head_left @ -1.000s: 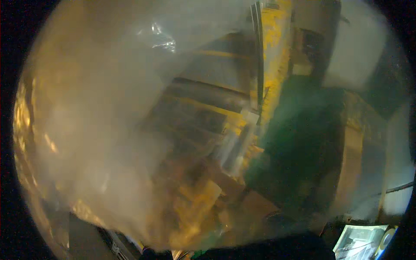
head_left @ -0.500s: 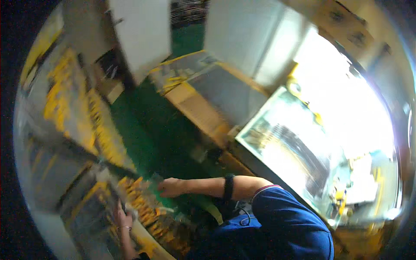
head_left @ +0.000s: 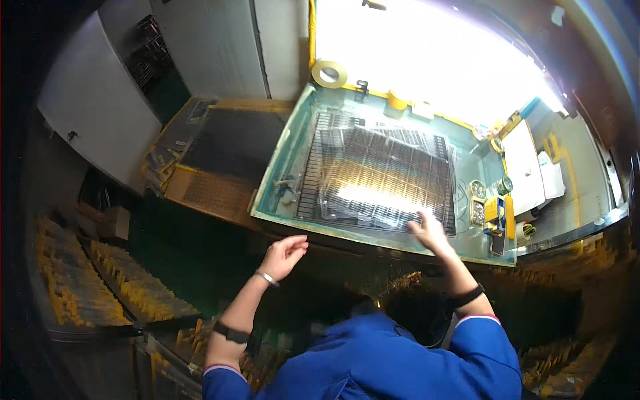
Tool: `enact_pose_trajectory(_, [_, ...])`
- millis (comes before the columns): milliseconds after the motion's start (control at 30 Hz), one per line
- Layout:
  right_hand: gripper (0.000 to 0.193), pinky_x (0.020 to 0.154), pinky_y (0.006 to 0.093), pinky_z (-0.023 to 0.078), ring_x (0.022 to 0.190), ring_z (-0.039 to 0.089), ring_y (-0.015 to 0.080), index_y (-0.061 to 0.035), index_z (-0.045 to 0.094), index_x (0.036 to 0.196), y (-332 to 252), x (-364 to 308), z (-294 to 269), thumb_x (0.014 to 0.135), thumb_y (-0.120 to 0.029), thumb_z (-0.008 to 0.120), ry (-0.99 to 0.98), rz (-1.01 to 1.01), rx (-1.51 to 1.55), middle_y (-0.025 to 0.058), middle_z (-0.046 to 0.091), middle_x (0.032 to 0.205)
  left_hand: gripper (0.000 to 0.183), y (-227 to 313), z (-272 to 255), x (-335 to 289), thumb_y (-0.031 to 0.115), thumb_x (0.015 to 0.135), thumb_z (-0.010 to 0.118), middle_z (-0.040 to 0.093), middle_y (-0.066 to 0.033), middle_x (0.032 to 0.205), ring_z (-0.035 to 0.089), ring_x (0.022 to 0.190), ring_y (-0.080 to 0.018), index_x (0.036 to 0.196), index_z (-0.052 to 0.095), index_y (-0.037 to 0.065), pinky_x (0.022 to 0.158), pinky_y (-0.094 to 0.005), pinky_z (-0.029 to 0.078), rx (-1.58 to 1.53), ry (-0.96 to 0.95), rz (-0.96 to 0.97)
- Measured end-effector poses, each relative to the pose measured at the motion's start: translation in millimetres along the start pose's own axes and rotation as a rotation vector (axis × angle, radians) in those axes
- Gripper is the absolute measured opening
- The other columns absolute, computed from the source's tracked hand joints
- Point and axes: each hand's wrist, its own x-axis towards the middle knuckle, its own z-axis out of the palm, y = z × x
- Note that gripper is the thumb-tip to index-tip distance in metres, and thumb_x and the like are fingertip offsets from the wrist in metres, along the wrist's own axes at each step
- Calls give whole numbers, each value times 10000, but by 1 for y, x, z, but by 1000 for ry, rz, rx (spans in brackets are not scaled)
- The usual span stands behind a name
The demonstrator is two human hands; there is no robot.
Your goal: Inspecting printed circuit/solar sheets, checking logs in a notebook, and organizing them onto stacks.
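Observation:
Clear film sheets (head_left: 390, 170) printed with dark grid patterns lie stacked and slightly askew on a glass-topped table (head_left: 270, 190). Their glossy surface throws back a bright glare. My right hand (head_left: 430, 235) is over the near edge of the sheets, fingers apart and nothing seen in it; whether it touches them I cannot tell. Just off the table's front left edge hangs my left hand (head_left: 283, 259), its fingers loosely stretched with no object visible between them.
A tape roll (head_left: 329, 74) stands at the back left before a glaring light panel (head_left: 427, 53). Small tins (head_left: 477, 189) and a yellow-blue box (head_left: 494, 209) sit at the right. A low bench (head_left: 230, 143) adjoins the left side; racks with yellow-edged items (head_left: 73, 273) stand lower left.
My view has swung right, from the racks to the table. Both hands have come away from the rack area; the right is now over the sheets, the left by the table edge.

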Motion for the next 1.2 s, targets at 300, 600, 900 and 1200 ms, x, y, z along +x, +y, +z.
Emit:
enact_pose_trajectory(300, [760, 994, 398, 227, 1219, 223, 344, -38, 313, 1258, 121, -22, 17, 660, -325, 684, 243, 100, -38, 208, 247, 1319, 578, -16, 41, 160, 193, 722, 625, 453, -148, 1101, 483, 954, -231, 1206, 351, 37, 750, -341, 452, 193, 356, -513])
enact_pose_trajectory(600, [610, 976, 384, 260, 1195, 281, 334, -60, 385, 1228, 133, -24, 12, 700, -212, 650, 295, 88, 8, 166, 292, 1314, 263, 14, 39, 194, 243, 732, 643, 507, 17, 624, 409, 425, -49, 885, 539, 56, 347, -172, 333, -177, 244, -731])
enact_pose_trajectory(900, [578, 979, 388, 245, 1204, 270, 318, -71, 368, 1239, 137, -16, 21, 731, -191, 616, 317, 159, 67, 151, 297, 1314, 123, -20, 61, 179, 180, 644, 677, 582, -36, 785, 537, 698, -129, 680, 644, 66, 625, -247, 423, 428, 453, -30])
enact_pose_trajectory(1200, [654, 975, 395, 248, 1185, 280, 340, -30, 374, 1222, 135, -18, 20, 678, -246, 664, 361, 173, 74, 181, 295, 1306, 386, 38, 70, 189, 165, 661, 711, 549, -71, 736, 518, 503, -92, 907, 472, -12, 396, -191, 419, -405, 539, -535])
